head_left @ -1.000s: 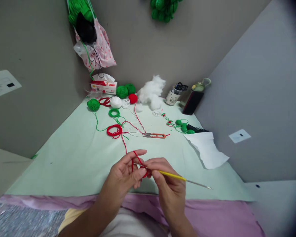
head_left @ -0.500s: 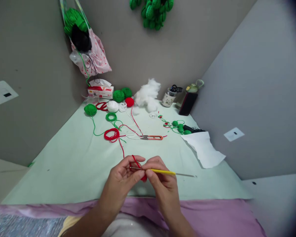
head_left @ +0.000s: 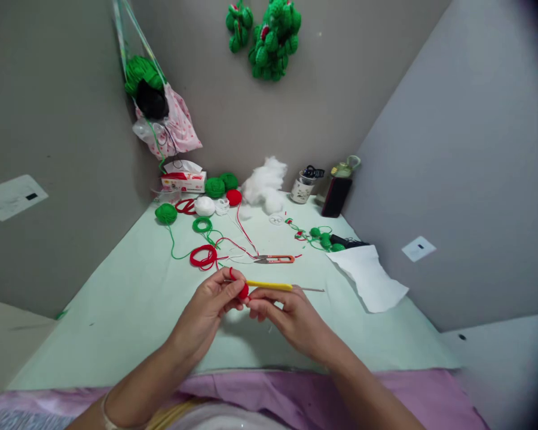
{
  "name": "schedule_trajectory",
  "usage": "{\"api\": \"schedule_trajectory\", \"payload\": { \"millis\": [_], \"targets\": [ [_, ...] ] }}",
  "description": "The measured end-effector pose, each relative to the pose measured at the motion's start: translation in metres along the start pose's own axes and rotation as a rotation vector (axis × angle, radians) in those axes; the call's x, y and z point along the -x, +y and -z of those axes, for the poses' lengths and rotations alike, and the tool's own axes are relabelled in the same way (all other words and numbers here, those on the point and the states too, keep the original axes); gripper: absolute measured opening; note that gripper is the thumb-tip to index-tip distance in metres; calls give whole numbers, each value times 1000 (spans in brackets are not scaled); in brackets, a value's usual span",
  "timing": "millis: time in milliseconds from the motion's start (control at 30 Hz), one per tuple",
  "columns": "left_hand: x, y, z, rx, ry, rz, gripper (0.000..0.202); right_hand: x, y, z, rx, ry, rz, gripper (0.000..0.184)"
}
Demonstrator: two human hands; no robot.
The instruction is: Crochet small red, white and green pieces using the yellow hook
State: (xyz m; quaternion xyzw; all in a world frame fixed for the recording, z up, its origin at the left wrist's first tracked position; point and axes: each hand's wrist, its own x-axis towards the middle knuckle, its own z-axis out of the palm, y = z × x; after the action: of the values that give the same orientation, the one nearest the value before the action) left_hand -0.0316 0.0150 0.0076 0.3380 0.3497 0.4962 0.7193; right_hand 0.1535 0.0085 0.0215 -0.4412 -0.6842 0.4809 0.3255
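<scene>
A small red crochet piece (head_left: 243, 291) is pinched between the thumb and fingers of my left hand (head_left: 213, 298), with red yarn (head_left: 232, 273) looped over its index finger. The yellow-handled crochet hook (head_left: 269, 285) runs sideways, its left end at the top of the piece and partly hidden by my left fingers. My right hand (head_left: 282, 310) has its thumb and fingertips closed at the lower right edge of the red piece. The hook's handle crosses above my right fingers; whether they also grip it I cannot tell.
Beyond my hands lie orange-handled thread snips (head_left: 275, 259) and a red yarn coil (head_left: 203, 257). Farther back are green yarn balls (head_left: 215, 187), white stuffing (head_left: 266, 185), a cup (head_left: 302, 188) and a dark phone (head_left: 337, 196). White paper (head_left: 368, 278) lies at the right.
The hook has gone from my right fingers' pinch to lying above them. My right fingertips have moved to the red piece's lower edge, and more of the piece shows. The view has tilted upward.
</scene>
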Motion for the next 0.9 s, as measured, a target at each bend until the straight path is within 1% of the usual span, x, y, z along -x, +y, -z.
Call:
{"api": "schedule_trajectory", "payload": {
  "millis": [100,167,200,267,367,433,500,600,700,767,900],
  "targets": [
    [-12,6,7,68,-134,74,31,-6,1,12,-157,-35,-31,26],
    [-19,9,9,91,-200,91,31,-11,5,16,-359,-80,-59,25],
    [-22,10,9,101,-223,90,31,-14,8,16,-473,-73,-79,26],
    [-26,7,9,126,-261,86,32,-19,16,11,-674,12,-107,26],
    [-27,-2,8,183,-303,88,36,-22,25,-3,-877,114,-69,33],
    [-24,-9,8,224,-305,85,38,-21,28,-12,-1017,114,-65,36],
    [-20,-15,7,260,-284,71,37,-18,27,-18,-1098,100,-53,38],
    [-13,-20,4,296,-246,47,33,-12,24,-18,-1066,58,16,36],
    [-11,-23,0,297,-237,46,30,-8,20,-12,-934,42,52,36],
    [-12,-23,-2,279,-243,56,28,-7,17,-6,-764,48,75,38],
    [-19,-18,0,215,-257,95,27,-12,9,7,-324,21,96,40]
  ]
}}
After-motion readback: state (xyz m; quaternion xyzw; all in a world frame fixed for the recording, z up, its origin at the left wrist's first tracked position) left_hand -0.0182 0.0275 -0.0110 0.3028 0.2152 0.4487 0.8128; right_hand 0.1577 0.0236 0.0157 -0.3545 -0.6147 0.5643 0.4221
